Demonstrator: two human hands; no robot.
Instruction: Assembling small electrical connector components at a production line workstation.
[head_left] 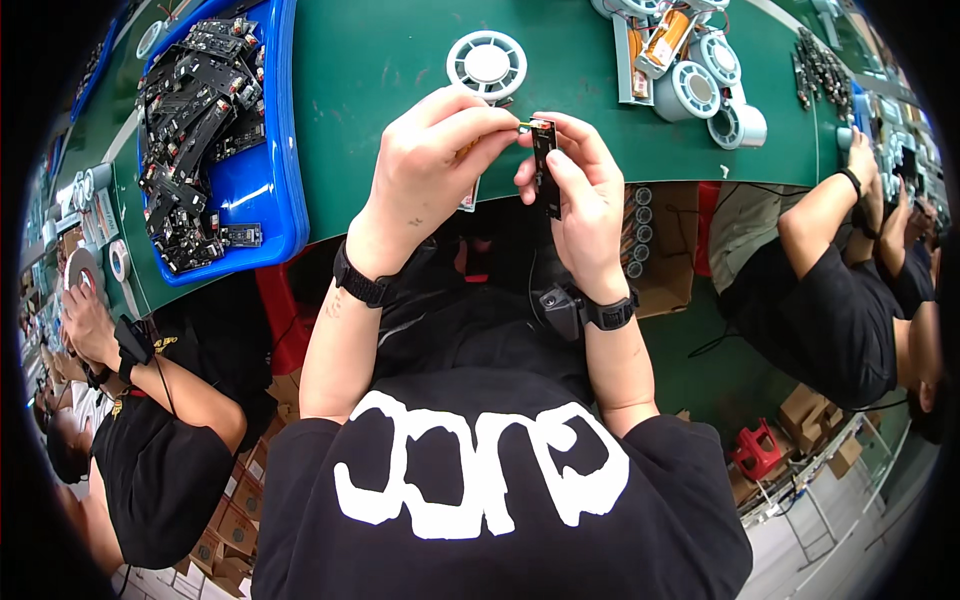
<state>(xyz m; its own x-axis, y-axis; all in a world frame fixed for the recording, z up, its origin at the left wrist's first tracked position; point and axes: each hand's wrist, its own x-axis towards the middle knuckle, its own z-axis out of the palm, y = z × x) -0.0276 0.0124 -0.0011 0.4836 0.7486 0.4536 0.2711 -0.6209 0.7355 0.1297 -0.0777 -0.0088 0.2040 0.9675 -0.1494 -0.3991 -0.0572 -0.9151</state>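
My right hand (588,195) grips a narrow black circuit board (546,175), held upright between thumb and fingers. My left hand (425,150) is closed in a pinch on a thin yellow wire (524,126), whose end meets the top of the board. Whether the plug is seated there cannot be made out. Just beyond the left hand, a pale blue round housing with a spoked face (487,64) lies on the green bench. Part of a pale piece shows below my left fingers, mostly hidden by the hand.
A blue tray (286,150) piled with black circuit boards (200,110) stands at the left. Pale blue round housings (694,90) and orange-wrapped parts (665,42) lie at the far right of the green bench (390,50). Other people work on both sides.
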